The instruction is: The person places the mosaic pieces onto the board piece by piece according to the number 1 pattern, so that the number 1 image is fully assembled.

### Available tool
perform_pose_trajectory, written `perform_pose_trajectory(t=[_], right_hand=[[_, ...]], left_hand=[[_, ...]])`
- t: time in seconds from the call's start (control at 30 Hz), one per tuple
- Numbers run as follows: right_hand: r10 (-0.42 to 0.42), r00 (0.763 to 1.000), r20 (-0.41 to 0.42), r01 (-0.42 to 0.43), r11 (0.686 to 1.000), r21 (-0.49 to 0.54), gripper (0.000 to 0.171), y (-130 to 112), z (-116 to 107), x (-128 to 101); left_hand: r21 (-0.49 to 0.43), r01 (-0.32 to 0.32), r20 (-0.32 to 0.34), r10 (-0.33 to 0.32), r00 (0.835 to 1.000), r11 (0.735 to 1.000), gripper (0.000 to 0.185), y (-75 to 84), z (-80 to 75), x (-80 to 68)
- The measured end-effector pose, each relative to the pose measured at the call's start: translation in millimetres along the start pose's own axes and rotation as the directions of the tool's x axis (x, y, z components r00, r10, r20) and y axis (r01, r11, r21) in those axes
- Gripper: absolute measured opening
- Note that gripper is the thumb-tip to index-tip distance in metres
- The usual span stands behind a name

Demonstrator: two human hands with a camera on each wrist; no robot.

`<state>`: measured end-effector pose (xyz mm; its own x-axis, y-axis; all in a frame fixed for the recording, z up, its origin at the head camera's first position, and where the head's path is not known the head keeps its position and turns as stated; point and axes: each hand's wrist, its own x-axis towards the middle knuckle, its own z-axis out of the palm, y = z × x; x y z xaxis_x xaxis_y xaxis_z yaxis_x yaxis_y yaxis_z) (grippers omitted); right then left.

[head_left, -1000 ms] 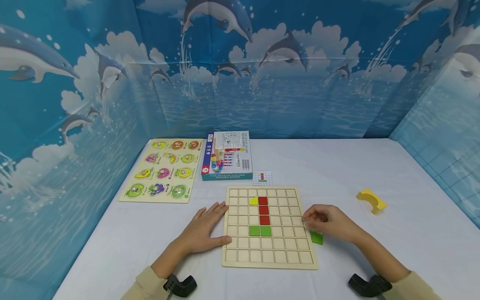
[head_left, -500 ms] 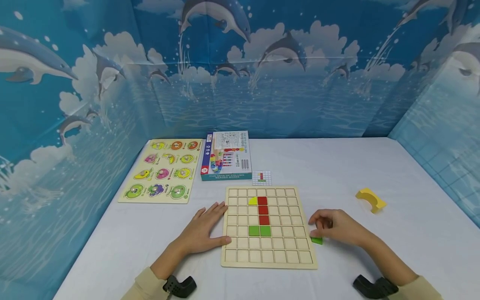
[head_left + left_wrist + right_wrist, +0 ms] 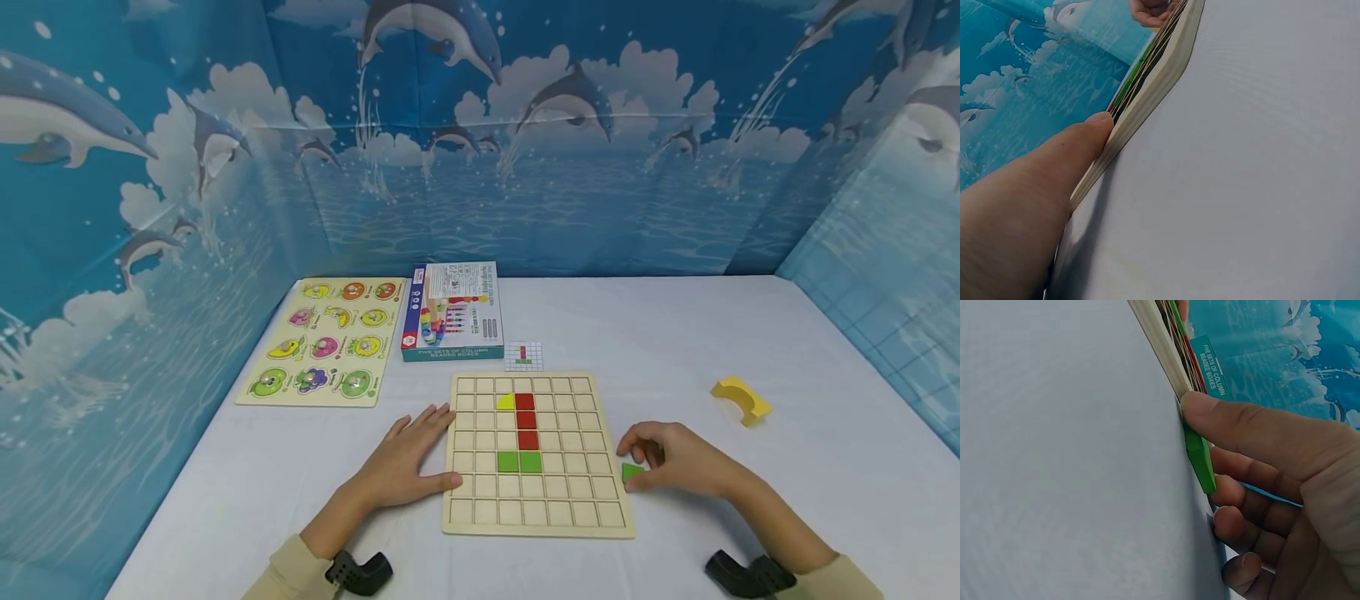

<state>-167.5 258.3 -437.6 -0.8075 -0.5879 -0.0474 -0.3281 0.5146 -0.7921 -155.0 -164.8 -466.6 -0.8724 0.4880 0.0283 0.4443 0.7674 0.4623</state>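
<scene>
A light wooden grid board (image 3: 510, 517) lies flat on the table. My left hand (image 3: 408, 462) rests at its left edge, fingers extended; in the left wrist view the thumb (image 3: 1091, 134) touches the board's rim. Set in the grid are a yellow piece (image 3: 506, 402), a column of red square tiles (image 3: 527, 420) and two green square tiles (image 3: 508, 462). My right hand (image 3: 678, 458) has its fingers curled about a loose green tile (image 3: 632, 472) beside the board's right edge. In the right wrist view, that green tile (image 3: 1200, 459) lies between thumb and fingers, which partly hide it.
Behind the board are a small pattern card (image 3: 523, 356) and a teal-edged box (image 3: 453, 312). A fruit puzzle board (image 3: 322, 342) lies at the back left. A yellow arch block (image 3: 742, 400) rests on the right. Dolphin-print curtains (image 3: 480, 192) surround the table.
My right hand has shifted slightly right and down from the board's edge to the loose green tile, and its thumb has moved to the tile's near side. My left hand stays put.
</scene>
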Motion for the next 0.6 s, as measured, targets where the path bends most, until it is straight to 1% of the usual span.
perform_pose_trajectory(t=[0.17, 0.4, 0.53, 0.6], right_hand=[[-0.019, 1.0, -0.009, 0.019, 1.0, -0.017, 0.027, 0.6, 1.4, -0.9], [-0.026, 0.998, -0.055, 0.021, 0.996, -0.088, 0.024, 0.7, 3.7, -0.4], [-0.033, 0.995, -0.095, 0.024, 0.996, -0.092, 0.023, 0.9, 4.9, -0.5], [-0.044, 0.993, -0.108, 0.036, 0.996, -0.077, 0.023, 0.6, 5.5, -0.2]], left_hand=[[-0.004, -0.002, -0.001, 0.001, 1.0, 1.0, 0.094, 0.1, -0.2, -0.1], [-0.009, -0.011, -0.005, 0.011, 1.0, 1.0, 0.093, 0.2, 0.1, -0.6], [0.0, -0.009, -0.005, 0.009, 1.0, 1.0, 0.093, 0.2, -0.2, -0.2], [0.004, -0.006, -0.002, 0.006, 1.0, 1.0, 0.093, 0.0, -0.2, 0.1]])
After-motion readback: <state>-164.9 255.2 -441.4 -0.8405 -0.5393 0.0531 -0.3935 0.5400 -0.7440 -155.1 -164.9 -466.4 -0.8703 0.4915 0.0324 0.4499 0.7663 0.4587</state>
